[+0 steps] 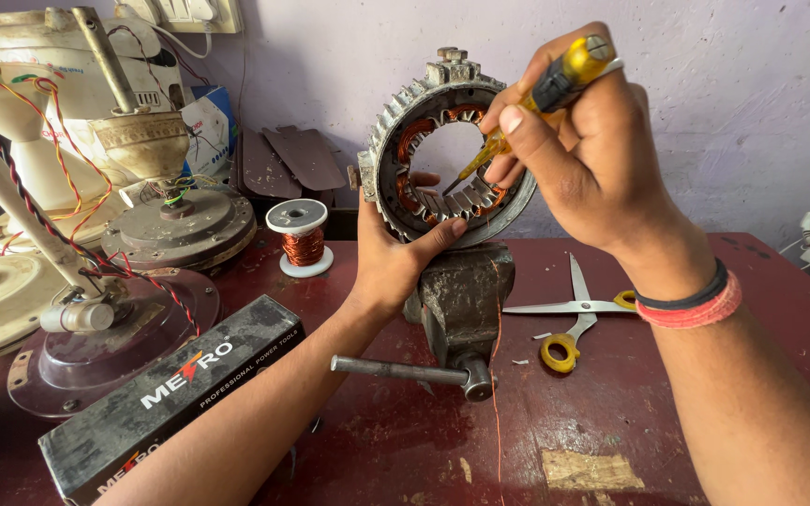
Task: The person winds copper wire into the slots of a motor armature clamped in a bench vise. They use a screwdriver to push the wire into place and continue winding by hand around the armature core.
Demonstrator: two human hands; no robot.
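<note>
Head view: stator ring (396, 141) upright in a bench vise (461, 300), mid-table. Left hand (396, 258) clasped on the ring's lower left edge. Right hand (578, 155) closed around a yellow-handled screwdriver (555, 89), tip inside the ring. Scissors (569, 314) right of the vise; copper wire spool (300, 239) far left.

A worn dark-red wooden table (667, 412) carries a grey metal bench vise (461, 300) mid-table. Yellow-handled steel scissors (569, 314) lie towards its right edge. A long dark cardboard box (171, 398) sits near its front left corner, with a spool of copper wire (300, 239) towards its back edge.

Long black box (175, 398) front-left; perhaps 1 blue-white carton (210, 126) behind.
</note>
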